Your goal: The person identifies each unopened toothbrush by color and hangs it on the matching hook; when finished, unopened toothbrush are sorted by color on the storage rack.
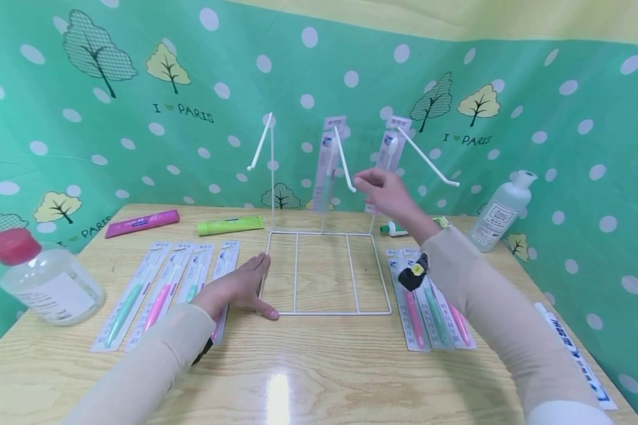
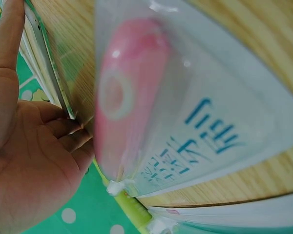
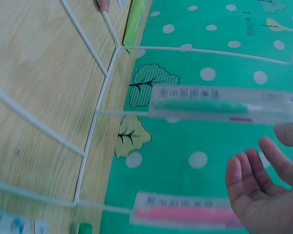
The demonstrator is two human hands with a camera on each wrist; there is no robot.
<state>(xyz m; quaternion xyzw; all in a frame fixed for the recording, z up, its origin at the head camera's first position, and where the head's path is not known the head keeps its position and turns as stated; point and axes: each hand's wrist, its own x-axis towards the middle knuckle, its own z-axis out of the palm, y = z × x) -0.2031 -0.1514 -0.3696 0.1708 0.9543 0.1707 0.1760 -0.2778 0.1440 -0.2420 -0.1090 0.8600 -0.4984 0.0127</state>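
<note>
"Where are the hands?"

"The left hand [image 1: 243, 284] rests with straight fingers along the left side of the white wire rack [image 1: 319, 314], thumb by the front corner. The right hand [image 1: 385, 190] is raised near the tip of the middle hook [image 1: 343, 156], fingers loosely bent, holding nothing; whether it touches the hook, I can't tell."

"How would the rack handle?"

"Light but stiff, I'd judge, and apt to slide on the table [image 1: 351, 369]. Hold it by the base, where the left hand is."

"And the hung packs?"

"One toothbrush pack [image 1: 325, 168] is beyond the right hand, to its left, on the middle hook; a second pack [image 1: 390, 144] is behind it, on the right hook [image 1: 430, 158]. Probably light and slick; pinch the edges. The bent hook tips could snag them."

"Anything in the way?"

"Loose packs [image 1: 159, 298] crowd the left hand's left side; others [image 1: 412, 313] lie below the right forearm. Farther off, a green tube [image 1: 231, 225] lies beyond the left hand, and a clear bottle [image 1: 500, 213] stands right of the right hand."
</note>
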